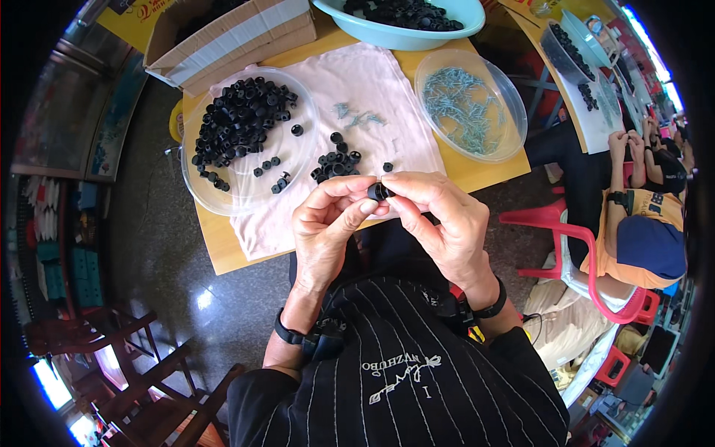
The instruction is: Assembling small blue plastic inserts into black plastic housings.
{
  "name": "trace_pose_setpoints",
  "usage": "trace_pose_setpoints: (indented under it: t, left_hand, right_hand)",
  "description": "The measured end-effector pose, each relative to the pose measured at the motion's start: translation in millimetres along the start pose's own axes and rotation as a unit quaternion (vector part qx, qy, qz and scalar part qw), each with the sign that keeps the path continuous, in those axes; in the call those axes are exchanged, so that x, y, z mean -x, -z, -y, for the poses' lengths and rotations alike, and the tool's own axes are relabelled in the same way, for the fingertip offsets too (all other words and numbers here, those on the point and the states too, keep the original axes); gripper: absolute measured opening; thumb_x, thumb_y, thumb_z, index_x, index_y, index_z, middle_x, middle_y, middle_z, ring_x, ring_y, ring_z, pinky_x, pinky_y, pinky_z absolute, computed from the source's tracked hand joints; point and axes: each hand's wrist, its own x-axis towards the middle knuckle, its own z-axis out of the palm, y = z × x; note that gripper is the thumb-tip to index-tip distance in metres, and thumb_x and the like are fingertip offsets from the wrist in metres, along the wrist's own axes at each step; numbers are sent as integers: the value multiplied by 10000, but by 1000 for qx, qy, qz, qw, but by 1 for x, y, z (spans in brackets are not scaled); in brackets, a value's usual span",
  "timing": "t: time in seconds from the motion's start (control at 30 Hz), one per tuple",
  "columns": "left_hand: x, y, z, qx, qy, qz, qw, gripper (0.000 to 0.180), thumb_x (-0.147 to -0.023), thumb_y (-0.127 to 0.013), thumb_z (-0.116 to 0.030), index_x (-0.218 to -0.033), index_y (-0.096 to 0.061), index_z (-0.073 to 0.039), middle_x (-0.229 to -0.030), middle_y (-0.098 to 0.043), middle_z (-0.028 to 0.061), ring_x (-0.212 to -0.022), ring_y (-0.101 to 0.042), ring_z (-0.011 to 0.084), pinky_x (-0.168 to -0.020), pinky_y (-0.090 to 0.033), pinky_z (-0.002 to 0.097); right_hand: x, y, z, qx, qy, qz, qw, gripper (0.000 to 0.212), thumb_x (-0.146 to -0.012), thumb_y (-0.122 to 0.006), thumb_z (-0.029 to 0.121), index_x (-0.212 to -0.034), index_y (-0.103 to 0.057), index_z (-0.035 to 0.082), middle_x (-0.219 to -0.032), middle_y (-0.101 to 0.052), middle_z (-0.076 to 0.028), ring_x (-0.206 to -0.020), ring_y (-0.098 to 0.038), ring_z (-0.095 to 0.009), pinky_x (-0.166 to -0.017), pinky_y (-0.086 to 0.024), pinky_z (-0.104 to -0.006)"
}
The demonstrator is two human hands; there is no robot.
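My left hand [333, 218] and my right hand [441, 212] meet just past the table's near edge. Between them they pinch a small black round plastic part [380, 191], the left fingers on one side and the right thumb and forefinger on the other. Whether a thin metal piece is also in the right fingertips is too small to tell. Just beyond the hands, on a pink cloth [402, 97], lies a pile of similar black parts [339, 160], with a single black part [387, 167] to its right. Several thin silvery metal pieces [361, 119] lie farther back.
A clear round tray [302, 134] of black parts stands left; a clear oval tray [514, 123] of metal pieces stands right. Behind are a cardboard box [246, 45] and a pale blue basin [395, 33]. A co-worker [633, 223] sits at right beside a red chair [547, 216].
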Motion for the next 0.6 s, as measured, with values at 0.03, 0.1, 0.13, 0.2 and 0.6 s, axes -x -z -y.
trace_pose_setpoints:
  t: [0.03,0.1,0.13,0.2,0.6]
  left_hand:
    - [-1,0,0,-5,-1,-3,1000,262,-863,-624,52,-1124,-598,43,-1021,-654,118,-885,-675,206,-844,-556,311]
    - [-1,0,1,-15,-6,2,1000,256,-864,-621,55,-1119,-603,43,-1035,-644,119,-889,-674,207,-845,-556,311]
    - [0,0,1,-24,-12,5,1000,250,-864,-618,59,-1114,-609,44,-1049,-635,120,-893,-673,208,-846,-557,311]
    - [0,-1,1,-31,-20,5,999,246,-863,-617,63,-1108,-615,44,-1064,-624,121,-905,-669,207,-850,-557,311]
    - [2,-6,-1,-93,-62,6,994,231,-861,-608,89,-1084,-631,35,-1105,-604,128,-953,-653,206,-871,-555,318]
  right_hand:
    - [0,0,-1,7,11,4,1000,271,-784,-692,-54,-1046,-647,1,-930,-679,-111,-800,-684,-207,-658,-562,-277]
    - [0,0,-3,14,23,7,1000,277,-782,-690,-58,-1049,-648,0,-937,-680,-112,-813,-682,-212,-667,-562,-282]
    - [0,0,-4,10,30,9,999,278,-788,-679,-62,-1058,-649,-3,-954,-677,-117,-829,-678,-217,-680,-561,-285]
    - [2,-1,-6,6,38,12,999,280,-794,-668,-66,-1066,-649,-6,-972,-674,-123,-846,-674,-221,-692,-560,-288]
    - [10,-7,-6,-76,-40,-3,996,211,-879,-589,-41,-1085,-636,-34,-1032,-647,-131,-904,-665,-196,-748,-563,-268]
